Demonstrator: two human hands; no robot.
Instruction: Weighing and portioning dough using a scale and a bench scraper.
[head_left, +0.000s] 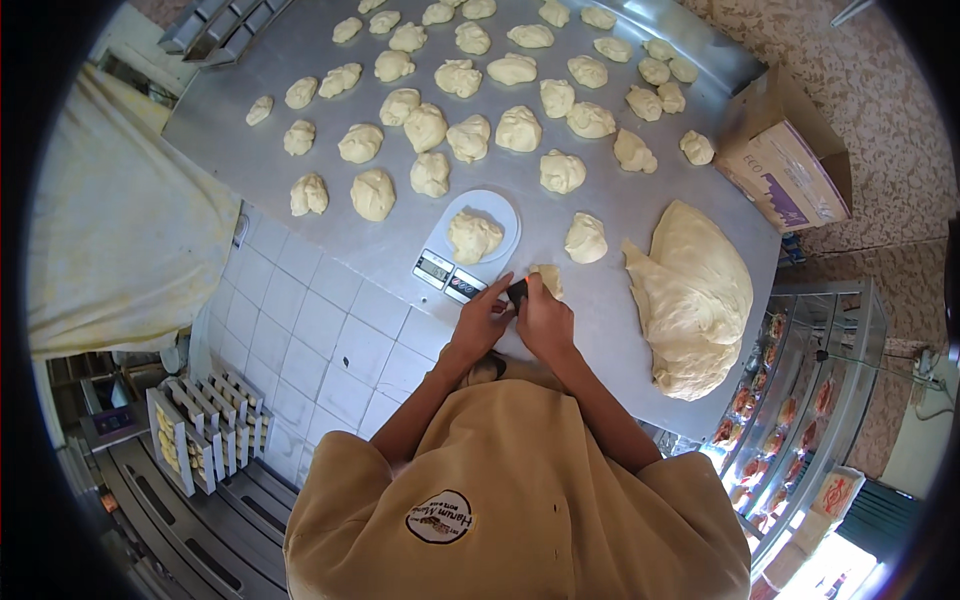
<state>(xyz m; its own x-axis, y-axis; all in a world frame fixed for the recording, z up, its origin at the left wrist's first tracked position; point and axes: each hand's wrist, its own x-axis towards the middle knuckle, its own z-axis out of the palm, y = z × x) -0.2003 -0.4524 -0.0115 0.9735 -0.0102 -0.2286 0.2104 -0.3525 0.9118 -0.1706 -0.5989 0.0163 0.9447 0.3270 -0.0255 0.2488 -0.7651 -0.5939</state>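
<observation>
Shirt (520, 480), scale (508, 222) diag., display (432, 269) end nearside

Your dough lumps (372, 195) are all pale creamy yellow, same as your big dough mass (700, 300). Your scale (510, 225) is white with a greyish display and a black button panel (465, 286), and that tool (517, 292) you've got is black too. You're working on a silvery-grey table (600, 330) in a plain tan shirt (520, 470) with a white, dark-rimmed badge (438, 517). Your floor tiles (335, 340) are a whitish grid, the box (770, 175) is brown with purple print, and the wall (895, 130) is mottled beige-brown.
</observation>
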